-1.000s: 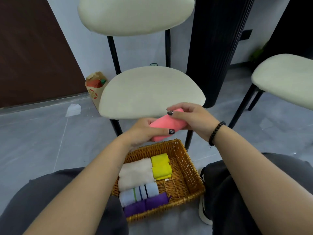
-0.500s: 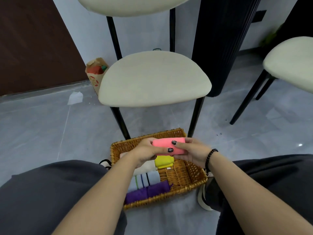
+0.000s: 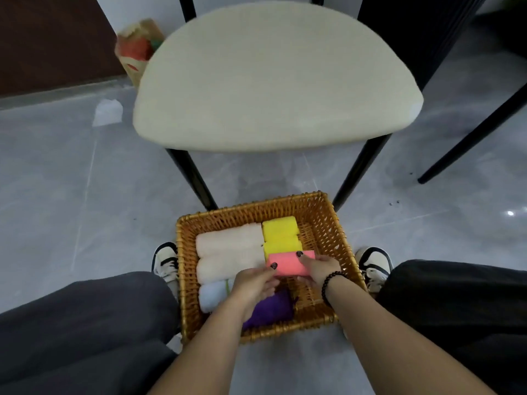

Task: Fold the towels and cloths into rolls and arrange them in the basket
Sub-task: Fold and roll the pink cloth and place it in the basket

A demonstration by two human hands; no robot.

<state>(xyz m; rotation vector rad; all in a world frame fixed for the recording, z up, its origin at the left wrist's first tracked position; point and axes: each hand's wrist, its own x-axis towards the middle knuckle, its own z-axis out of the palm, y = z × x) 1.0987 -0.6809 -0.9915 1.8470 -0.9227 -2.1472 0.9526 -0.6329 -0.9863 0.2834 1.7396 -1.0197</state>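
Note:
A wicker basket (image 3: 339, 232) stands on the floor between my feet. Inside lie two cream towel rolls (image 3: 229, 249), two yellow rolls (image 3: 281, 229), a pale blue roll (image 3: 212, 296) and a purple roll (image 3: 272, 309), the last two partly hidden by my left arm. A pink cloth roll (image 3: 289, 263) sits low in the basket just below the yellow rolls. My left hand (image 3: 253, 283) grips its left end and my right hand (image 3: 320, 267) grips its right end.
A cream chair seat (image 3: 273, 78) on black legs stands right behind the basket. Another black chair leg (image 3: 470, 138) slants at the right. A paper bag (image 3: 137, 49) leans at the wall. My knees flank the basket on the grey floor.
Both hands have carried the pink roll down from in front of the chair seat into the basket, beside the yellow rolls. The view has tilted downward.

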